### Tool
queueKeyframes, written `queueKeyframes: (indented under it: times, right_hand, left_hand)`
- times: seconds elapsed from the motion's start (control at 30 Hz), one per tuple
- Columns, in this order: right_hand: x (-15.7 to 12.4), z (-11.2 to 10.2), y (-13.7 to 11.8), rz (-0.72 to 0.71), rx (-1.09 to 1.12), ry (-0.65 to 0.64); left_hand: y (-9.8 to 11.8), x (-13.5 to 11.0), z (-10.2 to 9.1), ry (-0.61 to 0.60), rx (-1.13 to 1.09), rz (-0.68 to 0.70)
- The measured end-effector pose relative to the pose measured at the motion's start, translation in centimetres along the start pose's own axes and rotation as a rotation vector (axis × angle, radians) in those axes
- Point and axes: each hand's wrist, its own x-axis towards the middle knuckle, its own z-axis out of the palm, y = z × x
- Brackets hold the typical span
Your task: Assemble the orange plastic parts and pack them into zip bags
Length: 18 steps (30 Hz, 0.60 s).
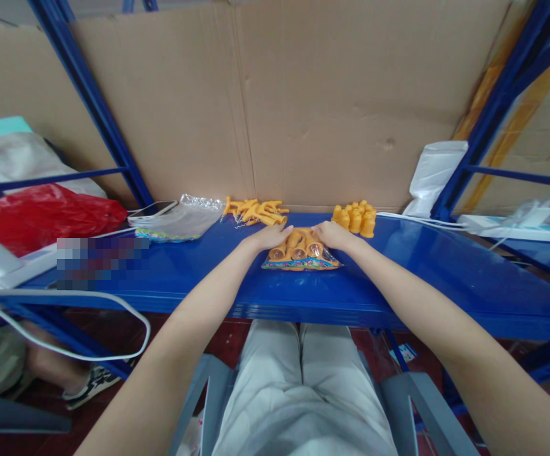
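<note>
Largest is the cardboard backing [322, 107] on the far side; on the near side of it we work at the blue table [199, 269]. Far left, a stack of clear bags [184, 215] lies flat. Our filled bag [298, 258] rests at mid-table, yellow pieces showing through its clear film and its printed edge facing near. Beyond it, a bit left, is the pile of yellow corkscrews [260, 211]; far right of it stand the yellow bottle-shaped pieces [355, 218]. Our left hand [270, 238] grips the bag's far left corner, our right hand [329, 234] its far right corner; how firmly, we cannot tell. To handle it well, we'd judge, we should keep both corners level, pull the film evenly and avoid pressing the pieces through it.
</note>
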Motion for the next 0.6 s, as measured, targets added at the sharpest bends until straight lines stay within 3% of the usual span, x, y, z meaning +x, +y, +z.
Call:
queueKeyframes:
  times: [0.2, 0.6]
  right_hand:
    - [0.1, 0.1, 0.3, -0.013, -0.078, -0.010]
    - [0.6, 0.6, 1.1, -0.029, -0.026, 0.048]
  left_hand:
    - [1.3, -0.8, -1.5, 0.049, 0.118, -0.079]
    - [0.8, -0.5, -1.2, 0.176, 0.138, -0.064]
